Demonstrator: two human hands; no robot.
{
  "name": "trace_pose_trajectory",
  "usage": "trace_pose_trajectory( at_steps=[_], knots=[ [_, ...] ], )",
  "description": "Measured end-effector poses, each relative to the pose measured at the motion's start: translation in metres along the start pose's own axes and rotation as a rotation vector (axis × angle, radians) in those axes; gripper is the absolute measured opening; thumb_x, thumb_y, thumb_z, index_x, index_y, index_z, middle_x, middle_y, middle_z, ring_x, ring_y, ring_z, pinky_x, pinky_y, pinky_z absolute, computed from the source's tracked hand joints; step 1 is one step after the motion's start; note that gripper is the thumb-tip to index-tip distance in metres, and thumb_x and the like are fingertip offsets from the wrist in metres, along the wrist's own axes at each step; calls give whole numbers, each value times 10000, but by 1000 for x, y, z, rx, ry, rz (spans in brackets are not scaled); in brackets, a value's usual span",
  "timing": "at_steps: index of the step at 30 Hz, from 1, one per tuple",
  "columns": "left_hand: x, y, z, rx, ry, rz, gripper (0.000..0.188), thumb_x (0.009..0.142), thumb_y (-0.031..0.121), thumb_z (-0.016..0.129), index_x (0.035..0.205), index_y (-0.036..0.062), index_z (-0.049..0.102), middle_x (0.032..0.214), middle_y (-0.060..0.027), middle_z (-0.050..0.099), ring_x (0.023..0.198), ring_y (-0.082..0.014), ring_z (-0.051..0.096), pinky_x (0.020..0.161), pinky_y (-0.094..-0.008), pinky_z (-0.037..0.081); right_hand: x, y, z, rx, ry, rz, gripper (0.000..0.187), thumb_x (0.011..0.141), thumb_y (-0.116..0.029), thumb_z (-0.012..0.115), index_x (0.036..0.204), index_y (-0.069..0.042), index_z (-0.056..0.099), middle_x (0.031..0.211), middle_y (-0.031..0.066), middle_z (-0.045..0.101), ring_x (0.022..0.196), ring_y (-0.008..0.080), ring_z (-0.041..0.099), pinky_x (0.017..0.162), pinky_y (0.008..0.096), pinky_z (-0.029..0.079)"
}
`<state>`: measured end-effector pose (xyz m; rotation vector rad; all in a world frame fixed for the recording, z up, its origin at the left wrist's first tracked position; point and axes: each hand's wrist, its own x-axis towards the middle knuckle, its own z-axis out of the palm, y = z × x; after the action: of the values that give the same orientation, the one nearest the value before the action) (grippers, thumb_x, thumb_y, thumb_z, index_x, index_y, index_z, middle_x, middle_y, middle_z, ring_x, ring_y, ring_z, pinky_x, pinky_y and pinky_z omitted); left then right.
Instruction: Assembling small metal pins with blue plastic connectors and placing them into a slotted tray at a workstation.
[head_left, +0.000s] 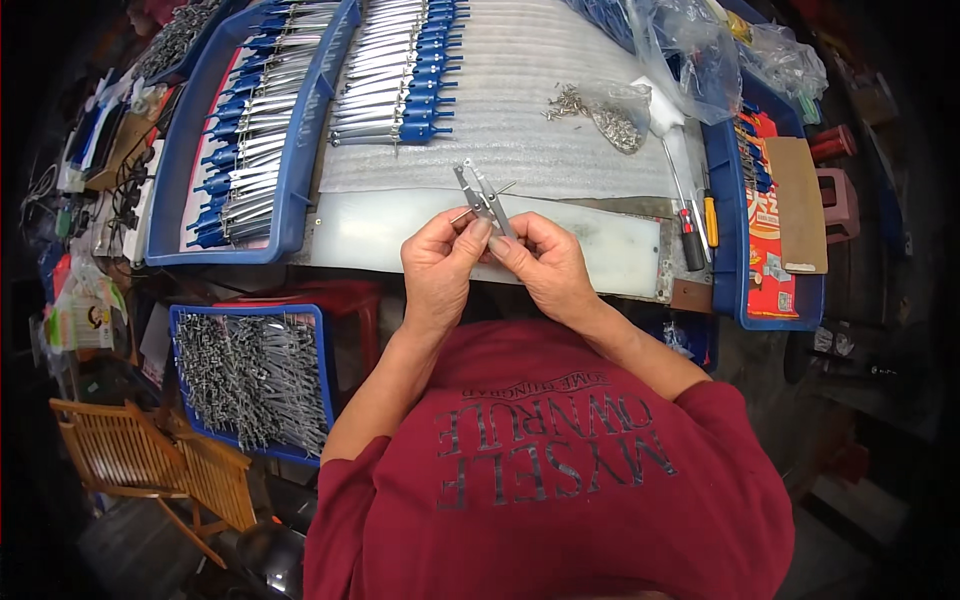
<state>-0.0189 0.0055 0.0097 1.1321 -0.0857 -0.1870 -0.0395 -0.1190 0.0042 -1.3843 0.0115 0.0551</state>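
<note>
Both my hands meet over the table's near edge, fingers closed around a small grey metal bracket (478, 192) with a thin pin sticking out on each side. My left hand (440, 262) pinches its lower left part, thumb on top. My right hand (545, 262) grips the lower right end, its thumb close to the other. The fingers underneath are hidden. Beneath the hands lies a white board (400, 232). Beyond it, on a foam sheet (500, 110), rest a row of blue-ended metal assemblies (395, 75) and a pile of small screws (615, 125) partly in a clear bag.
A blue tray (300, 160) of similar assemblies stands left; a blue crate (325, 370) of grey metal parts sits lower left. To the right lie a red-black screwdriver (692, 240), a yellow-handled one (711, 220), and another blue tray (735, 290) holding cardboard. A wooden chair (120, 450) stands behind left.
</note>
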Motion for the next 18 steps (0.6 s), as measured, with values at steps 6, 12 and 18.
trace_pose_trajectory(
  at_steps=[6,12,18],
  knots=[
    [1,3,1,4,14,-19,143,851,101,503,919,-21,528,775,-21,558,662,-66,500,592,-204,423,0,-12,-6,-75,-104,99,142,827,-134,546,815,7,539,649,-3,530,597,37,470,514,191,399],
    [0,1,0,-1,-17,-59,156,860,119,492,922,-21,523,775,-20,556,659,-63,498,591,-206,423,-1,-12,-9,-147,-123,40,137,858,-140,502,844,-4,515,670,-13,508,587,32,439,500,181,381],
    [-3,1,0,-12,-42,-82,165,860,119,490,935,-24,523,781,-24,559,663,-65,502,594,-205,424,1,-12,-16,-91,-169,89,134,849,-138,514,860,-4,516,692,-12,516,610,37,453,541,181,389]
  ],
)
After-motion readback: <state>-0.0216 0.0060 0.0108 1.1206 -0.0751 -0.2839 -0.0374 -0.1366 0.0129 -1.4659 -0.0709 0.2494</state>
